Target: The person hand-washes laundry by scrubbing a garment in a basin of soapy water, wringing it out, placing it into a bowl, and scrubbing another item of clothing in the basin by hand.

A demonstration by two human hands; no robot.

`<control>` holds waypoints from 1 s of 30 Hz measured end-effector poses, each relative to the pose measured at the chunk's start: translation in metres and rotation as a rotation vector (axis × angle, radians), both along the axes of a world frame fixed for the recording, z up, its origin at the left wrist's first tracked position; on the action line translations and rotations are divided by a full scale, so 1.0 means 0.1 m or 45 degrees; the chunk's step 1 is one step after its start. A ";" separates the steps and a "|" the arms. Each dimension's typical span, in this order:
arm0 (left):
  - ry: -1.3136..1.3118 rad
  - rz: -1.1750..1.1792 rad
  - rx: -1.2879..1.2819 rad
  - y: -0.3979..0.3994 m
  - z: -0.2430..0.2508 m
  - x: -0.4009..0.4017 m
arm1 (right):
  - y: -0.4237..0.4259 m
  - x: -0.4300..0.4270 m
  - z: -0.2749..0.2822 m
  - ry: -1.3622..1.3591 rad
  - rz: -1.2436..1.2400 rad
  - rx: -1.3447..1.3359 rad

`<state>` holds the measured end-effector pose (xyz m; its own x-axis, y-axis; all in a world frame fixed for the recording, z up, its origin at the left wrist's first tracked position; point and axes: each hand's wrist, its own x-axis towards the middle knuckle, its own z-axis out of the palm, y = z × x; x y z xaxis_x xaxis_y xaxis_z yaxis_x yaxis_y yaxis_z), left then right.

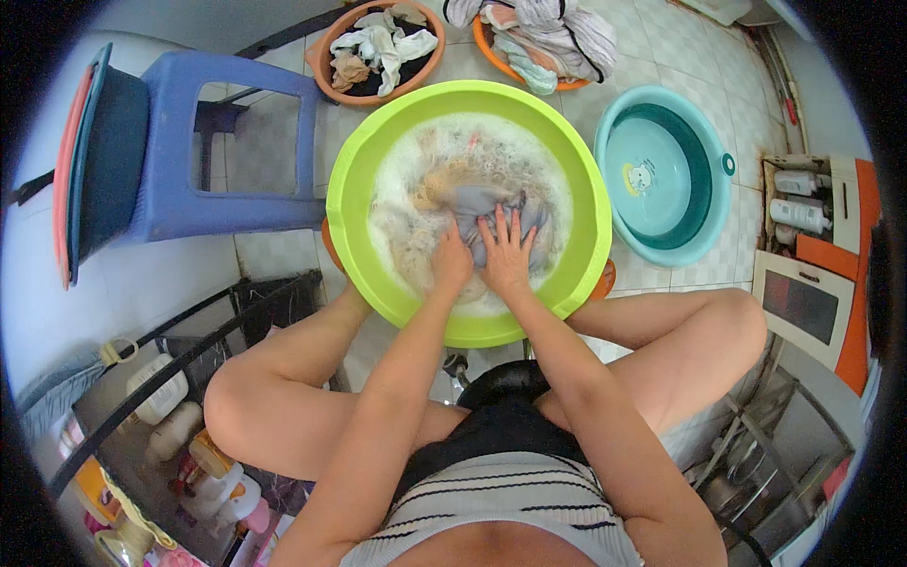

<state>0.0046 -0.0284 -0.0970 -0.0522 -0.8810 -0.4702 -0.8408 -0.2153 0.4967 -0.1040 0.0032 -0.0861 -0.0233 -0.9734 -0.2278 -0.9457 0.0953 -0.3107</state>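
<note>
A large lime-green plastic basin (pixel 588 177) stands between my legs, holding foamy, cloudy water (pixel 397 170). Wet grey cloth (pixel 478 202) lies bunched in the middle of it, partly under the suds, with paler cloth (pixel 411 248) submerged beside it. My left hand (pixel 452 261) is at the cloth's near left edge, its fingers bent and their tips partly in the water; whether they grip cloth is hidden. My right hand (pixel 506 248) lies palm down on the grey cloth, its fingers spread. The two hands are side by side, a little apart.
A brownish-orange basin of clothes (pixel 432 78) and an orange basin of striped cloth (pixel 489 53) stand beyond. On the right is a teal basin (pixel 708 212) with a cartoon print. A blue plastic stool (pixel 248 205) lies on the left, and a black-framed shelf (pixel 177 379) holds bottles.
</note>
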 end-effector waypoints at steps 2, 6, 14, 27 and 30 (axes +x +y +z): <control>-0.112 -0.044 0.153 -0.09 -0.14 0.06 | -0.08 0.02 -0.13 0.154 0.098 -0.117; -0.094 -0.076 -0.062 -0.20 -0.44 0.19 | -0.33 0.00 -0.28 0.024 0.123 -0.058; -0.186 -0.392 0.261 -0.78 -0.38 0.35 | -0.96 -0.46 0.06 -0.216 0.242 0.541; 1.629 1.411 1.053 -0.42 0.60 0.06 | -0.44 -0.01 0.72 -1.078 -0.192 0.241; 2.001 1.015 1.185 -0.46 0.75 0.14 | -0.14 0.21 1.29 -0.976 0.048 -0.038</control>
